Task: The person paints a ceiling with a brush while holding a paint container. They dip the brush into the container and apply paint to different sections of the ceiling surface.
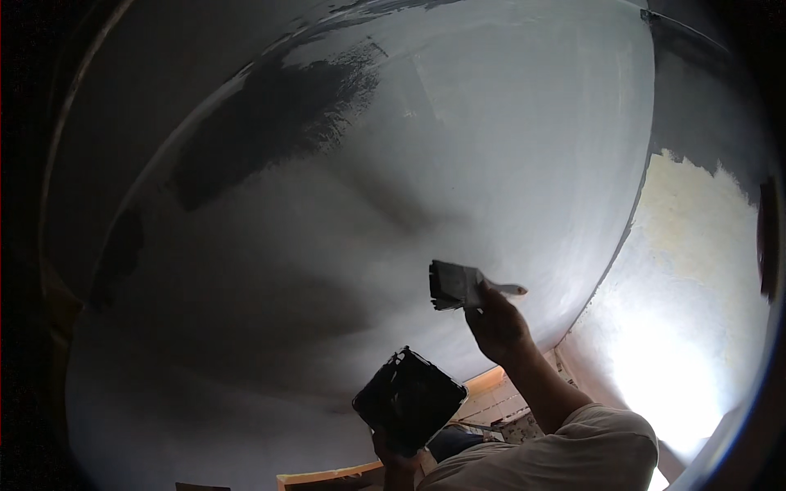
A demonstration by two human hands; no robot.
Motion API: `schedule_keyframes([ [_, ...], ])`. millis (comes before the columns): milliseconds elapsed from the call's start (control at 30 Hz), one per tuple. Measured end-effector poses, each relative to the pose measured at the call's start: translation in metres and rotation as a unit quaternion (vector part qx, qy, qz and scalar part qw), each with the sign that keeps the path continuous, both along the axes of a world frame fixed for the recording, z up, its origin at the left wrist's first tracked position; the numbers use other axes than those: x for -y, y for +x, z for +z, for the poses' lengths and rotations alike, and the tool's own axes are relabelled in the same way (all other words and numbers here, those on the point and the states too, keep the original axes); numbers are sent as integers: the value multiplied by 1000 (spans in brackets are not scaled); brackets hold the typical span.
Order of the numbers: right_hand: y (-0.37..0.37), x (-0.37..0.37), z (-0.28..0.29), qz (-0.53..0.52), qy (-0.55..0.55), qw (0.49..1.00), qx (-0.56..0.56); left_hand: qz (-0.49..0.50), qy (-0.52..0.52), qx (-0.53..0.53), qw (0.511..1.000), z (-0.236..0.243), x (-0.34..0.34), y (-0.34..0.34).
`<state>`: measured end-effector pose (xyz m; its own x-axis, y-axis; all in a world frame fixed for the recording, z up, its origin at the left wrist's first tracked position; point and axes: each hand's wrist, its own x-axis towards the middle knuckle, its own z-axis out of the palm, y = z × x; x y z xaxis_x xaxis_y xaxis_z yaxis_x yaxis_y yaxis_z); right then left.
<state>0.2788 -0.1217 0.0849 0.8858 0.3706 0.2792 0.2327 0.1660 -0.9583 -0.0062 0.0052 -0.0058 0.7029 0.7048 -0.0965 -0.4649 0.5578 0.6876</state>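
Grey wet-looking ceiling [458, 147] fills the view. Right hand [495, 323] grips a brush [455, 286]; left hand [393, 454] clasps a black tray [409, 398]. Tilted tray may spill paint.

Grey-white wall [426, 164] with a dark streaky patch [270, 123], black tray [409, 398], pale-handled brush [458, 285].

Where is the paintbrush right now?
In the head view, the paintbrush is right of centre, gripped in the right hand against the grey wall, just above the black tray in the left hand.
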Motion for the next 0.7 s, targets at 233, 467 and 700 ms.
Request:
schedule_keyframes([
  [233, 12, -2, 137, -99, 394, 887, 218, 42, 383, -170, 907, -103, -42, -27],
  [467, 85, -34, 258, -297, 68, 645, 701, 36, 352, -77, 932, -44, -43, -6],
  [700, 93, -19, 184, -187, -53, 715, 671, -75, -25, 29, 996, -11, -34, 3],
])
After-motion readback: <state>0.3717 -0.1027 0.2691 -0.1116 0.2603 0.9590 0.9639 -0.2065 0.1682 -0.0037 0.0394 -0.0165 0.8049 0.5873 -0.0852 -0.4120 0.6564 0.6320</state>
